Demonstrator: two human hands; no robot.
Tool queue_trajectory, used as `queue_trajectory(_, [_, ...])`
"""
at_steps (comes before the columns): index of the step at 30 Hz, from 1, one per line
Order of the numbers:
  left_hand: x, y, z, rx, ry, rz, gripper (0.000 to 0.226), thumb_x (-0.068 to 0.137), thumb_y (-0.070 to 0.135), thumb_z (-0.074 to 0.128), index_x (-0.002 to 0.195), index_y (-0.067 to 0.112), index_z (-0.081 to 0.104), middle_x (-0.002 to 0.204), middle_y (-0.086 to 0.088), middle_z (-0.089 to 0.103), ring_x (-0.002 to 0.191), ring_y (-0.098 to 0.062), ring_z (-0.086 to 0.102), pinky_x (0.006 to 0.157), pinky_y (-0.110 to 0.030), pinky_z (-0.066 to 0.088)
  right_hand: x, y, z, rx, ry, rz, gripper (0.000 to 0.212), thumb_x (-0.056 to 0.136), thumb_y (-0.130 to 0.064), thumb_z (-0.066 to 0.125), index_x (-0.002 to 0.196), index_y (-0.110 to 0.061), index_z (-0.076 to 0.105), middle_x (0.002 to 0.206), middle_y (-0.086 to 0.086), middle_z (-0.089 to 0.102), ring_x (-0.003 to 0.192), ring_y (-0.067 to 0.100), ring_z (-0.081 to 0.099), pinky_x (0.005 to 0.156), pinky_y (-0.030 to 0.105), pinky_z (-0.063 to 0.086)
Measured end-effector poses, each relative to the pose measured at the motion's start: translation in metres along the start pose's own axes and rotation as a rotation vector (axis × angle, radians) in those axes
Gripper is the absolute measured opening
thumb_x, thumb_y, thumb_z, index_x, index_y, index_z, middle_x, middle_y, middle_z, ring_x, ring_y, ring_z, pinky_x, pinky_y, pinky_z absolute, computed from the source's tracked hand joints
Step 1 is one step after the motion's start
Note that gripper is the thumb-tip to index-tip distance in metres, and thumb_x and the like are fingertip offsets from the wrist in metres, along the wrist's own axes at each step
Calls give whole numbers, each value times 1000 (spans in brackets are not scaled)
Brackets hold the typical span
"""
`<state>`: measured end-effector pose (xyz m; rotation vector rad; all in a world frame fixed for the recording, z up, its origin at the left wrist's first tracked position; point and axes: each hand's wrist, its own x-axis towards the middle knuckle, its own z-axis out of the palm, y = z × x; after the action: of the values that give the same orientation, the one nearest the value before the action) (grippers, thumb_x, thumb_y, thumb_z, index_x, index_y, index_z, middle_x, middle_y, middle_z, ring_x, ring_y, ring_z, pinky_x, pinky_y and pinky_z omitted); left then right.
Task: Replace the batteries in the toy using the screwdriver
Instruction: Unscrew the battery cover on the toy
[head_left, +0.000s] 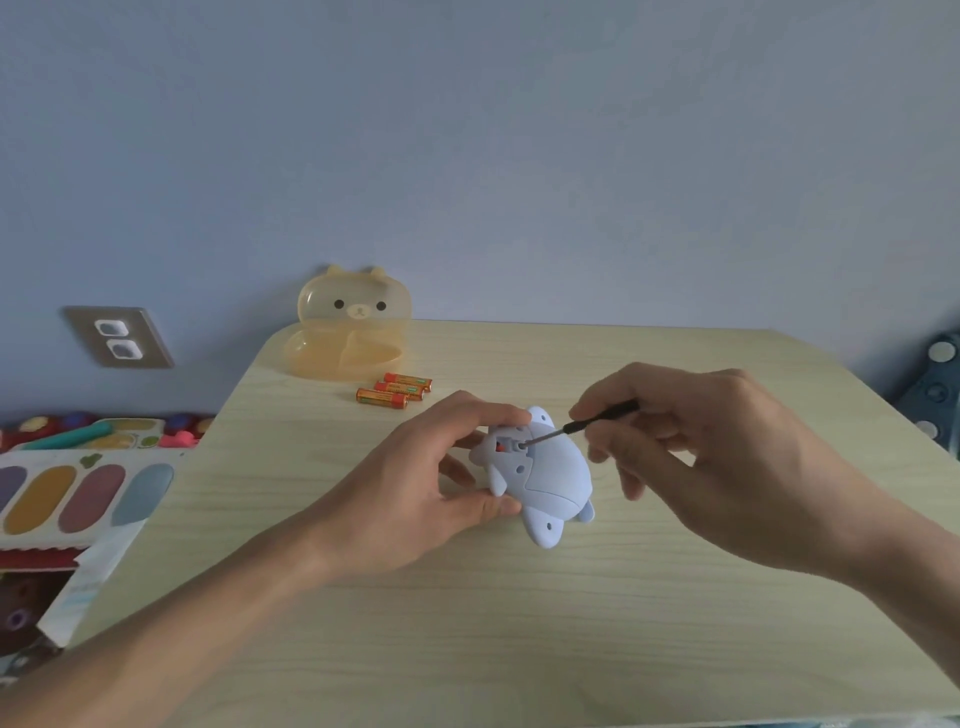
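Observation:
A pale blue animal-shaped toy (550, 478) lies belly-up near the middle of the light wooden table (519, 623). My left hand (415, 493) grips its left end, thumb below and fingers above. My right hand (701, 457) pinches a thin black screwdriver (582, 423). Its tip sits in a hole on the toy's underside, beside a small orange part. Three orange batteries (395, 391) lie side by side farther back on the table.
An open, translucent orange bear-faced box (348, 332) stands at the table's back left edge. Colourful toy boards (78, 493) lie left of the table. A wall socket (119, 338) is on the blue wall. Blue spotted fabric (935, 384) shows at the right.

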<state>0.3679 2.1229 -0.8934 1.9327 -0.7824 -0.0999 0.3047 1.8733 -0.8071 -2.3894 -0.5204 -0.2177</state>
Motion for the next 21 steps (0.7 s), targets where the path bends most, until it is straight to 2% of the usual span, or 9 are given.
queue_trajectory(2, [0,-1,0,3,5,-3,58,88,13,87,135,36,62,125,9,64,119,-20,65,93,-44,59,0,0,-3,-21,-35,-1,23,99,-14,54,105,-28,71,85,-18,76,66,8,75,57,16,53])
queue_trajectory(4, [0,-1,0,12,1,-3,58,88,13,87,135,36,62,125,9,64,120,-22,64,93,-45,59,1,-2,-5,-80,-41,3,23,101,-14,53,102,-28,72,82,-21,76,63,7,73,53,11,47])
queue_trajectory(6, [-1,-1,0,16,-6,0,57,88,13,86,134,36,62,122,10,64,118,-22,65,93,-46,59,3,-3,-5,-132,-22,6,25,103,-25,53,87,-25,72,67,-25,71,54,9,68,48,15,45])
queue_trajectory(7, [-1,-1,0,18,-8,3,56,88,13,86,134,36,62,121,11,64,118,-21,65,93,-45,58,4,-2,-4,-152,2,12,35,104,-32,53,77,-21,72,59,-20,68,49,13,62,46,20,44])
queue_trajectory(9, [-2,0,0,27,-12,8,55,88,14,86,133,36,62,119,13,65,118,-19,66,93,-45,58,5,-2,1,-190,67,8,48,105,-39,50,72,-9,69,50,0,60,46,22,47,46,32,42])
queue_trajectory(12, [-2,0,1,37,-14,15,57,88,14,87,134,36,61,123,10,65,119,-20,65,93,-47,58,7,-5,4,-116,95,24,14,101,-28,55,104,-24,68,53,6,61,47,20,47,49,28,41])
queue_trajectory(14, [-2,-1,0,24,-7,8,58,88,15,87,135,37,61,126,8,65,120,-21,64,94,-47,58,7,-8,4,-36,72,27,3,97,-30,61,100,-28,60,55,-1,66,44,15,52,47,24,41])
queue_trajectory(17, [-3,-1,-1,22,-1,6,58,88,16,87,135,37,61,127,8,65,121,-20,64,94,-46,58,6,-8,1,-32,66,22,12,92,-33,69,83,-26,66,60,-10,70,48,13,63,47,26,48])
queue_trajectory(21, [-3,-1,-1,32,3,5,58,88,16,87,136,37,61,127,7,64,121,-21,64,93,-47,58,-1,-4,-3,-5,-38,31,13,95,-14,66,93,-24,73,69,-14,75,63,9,73,56,16,53])
